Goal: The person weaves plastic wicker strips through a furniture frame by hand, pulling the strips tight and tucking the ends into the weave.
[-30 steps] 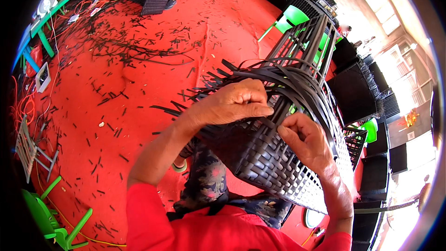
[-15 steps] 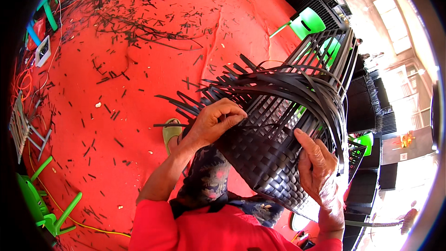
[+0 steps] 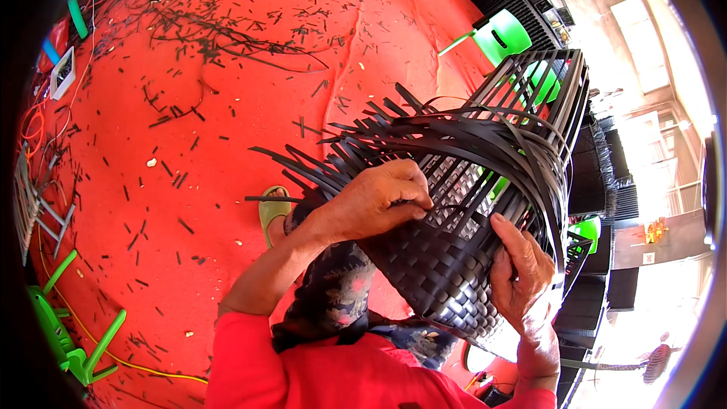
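Weaving entry: half-woven black plastic-strip chair frame (image 3: 454, 257), centre-right of frame.
My left hand (image 3: 379, 201), now lower, pinches a strip; right hand (image 3: 522, 273) spreads flat against the weave.

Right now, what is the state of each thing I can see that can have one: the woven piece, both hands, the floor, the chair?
Black woven-strip furniture frame: partly woven, loose strip ends sticking out at the left.
Left hand: closed on strips at the weave's edge.
Right hand: fingers spread flat against the woven side.
Red floor: littered with black strip offcuts.
Green plastic chair: standing upright.
Green sandal: on the foot.
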A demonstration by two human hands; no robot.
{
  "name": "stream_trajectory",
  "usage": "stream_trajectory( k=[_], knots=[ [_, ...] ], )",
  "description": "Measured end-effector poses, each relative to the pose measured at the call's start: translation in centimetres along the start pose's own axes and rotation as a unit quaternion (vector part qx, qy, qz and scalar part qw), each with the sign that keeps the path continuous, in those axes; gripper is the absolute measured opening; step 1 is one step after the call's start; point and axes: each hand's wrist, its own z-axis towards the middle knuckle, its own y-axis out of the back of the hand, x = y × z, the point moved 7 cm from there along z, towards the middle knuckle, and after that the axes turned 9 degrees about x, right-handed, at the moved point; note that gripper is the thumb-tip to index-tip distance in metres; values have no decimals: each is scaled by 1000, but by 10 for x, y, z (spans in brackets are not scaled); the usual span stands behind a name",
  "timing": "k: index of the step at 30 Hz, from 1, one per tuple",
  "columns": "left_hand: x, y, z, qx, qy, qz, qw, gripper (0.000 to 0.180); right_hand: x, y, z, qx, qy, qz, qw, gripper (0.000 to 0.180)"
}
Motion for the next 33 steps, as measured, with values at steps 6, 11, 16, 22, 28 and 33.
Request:
stream_trajectory(
  k=[6, 11, 16, 22, 28, 33],
  knots=[
    [23, 2, 3, 65, -5, -172, 983, 22, 1, -1, 2, 13, -6, -7, 1000, 56],
    [32, 8, 10, 17, 25, -14, 999, 23, 1, -2, 4, 28, 3, -22, 999, 60],
    [72, 25, -26, -66, 150, -83, 983, 15, 6, 0, 9, 44, 2, -43, 998, 57],
    [41, 18, -30, -5, 57, 161, 985, 16, 3, -1, 13, 31, 3, -14, 999, 54],
    [57, 24, -35, 91, 236, -92, 963, 21, 3, -3, 10, 13, 4, -20, 1000, 55],
    [61, 15, -36, 123, 242, -75, 959, 24, 2, -4, 8, 3, 15, -16, 1000, 55]
  ],
)
